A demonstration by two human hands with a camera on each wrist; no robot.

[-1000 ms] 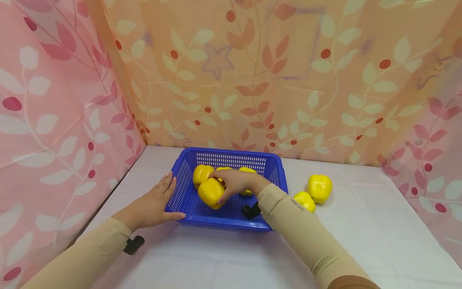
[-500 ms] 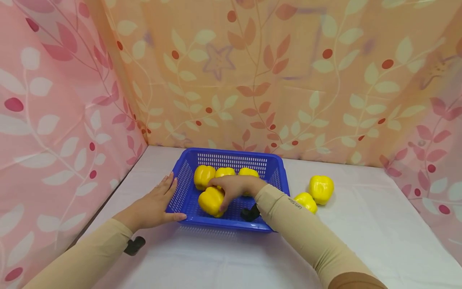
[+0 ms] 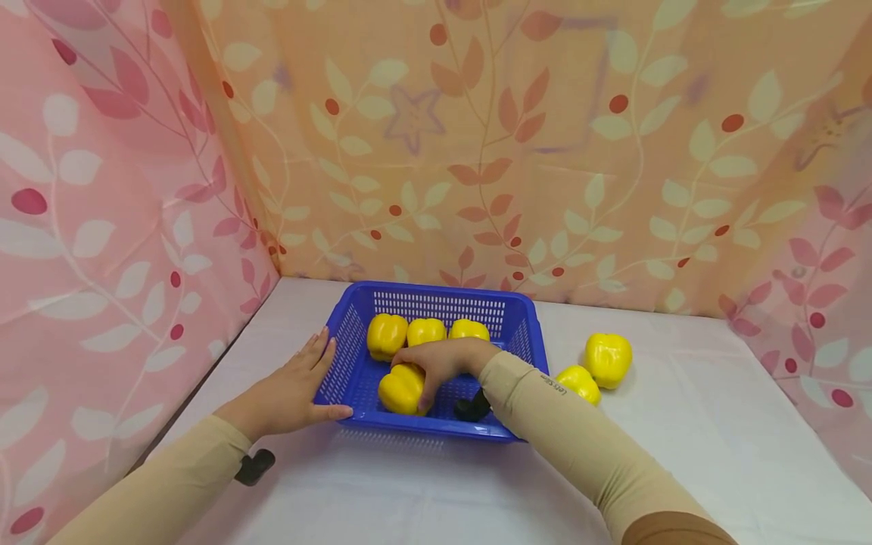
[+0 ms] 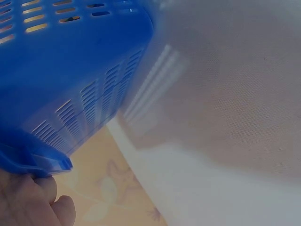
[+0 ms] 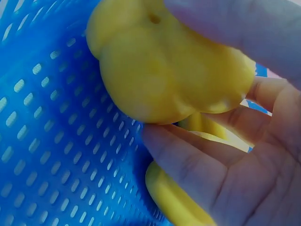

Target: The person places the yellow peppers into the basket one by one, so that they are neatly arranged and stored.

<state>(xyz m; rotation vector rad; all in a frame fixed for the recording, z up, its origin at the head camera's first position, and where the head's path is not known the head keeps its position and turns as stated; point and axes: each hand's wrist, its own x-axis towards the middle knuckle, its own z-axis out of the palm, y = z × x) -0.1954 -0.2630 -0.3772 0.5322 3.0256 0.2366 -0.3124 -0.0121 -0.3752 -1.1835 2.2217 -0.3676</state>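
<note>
A blue plastic basket (image 3: 436, 428) with slotted walls stands on the table. My right hand (image 3: 446, 363) reaches into it and grips a yellow bell pepper (image 3: 400, 390) near the front left. In the right wrist view, the thumb lies over one side of that pepper (image 5: 155, 70) and the fingers (image 5: 188, 160) curl against the other. Behind it, a row of yellow bell peppers (image 3: 427, 331) sits along the back of the basket. My left hand (image 3: 289, 390) rests on the basket's left rim, its fingers extended and its thumb along the front corner.
Two more yellow bell peppers (image 3: 608, 360) lie touching on the white tabletop (image 3: 702, 424), right of the basket. The right forearm crosses the basket's front right corner. Floral cloth (image 3: 477, 151) hangs behind and at both sides.
My right hand has lowered the pepper toward the front of the basket's floor, uncovering the back row. The left hand has stayed on the rim.
</note>
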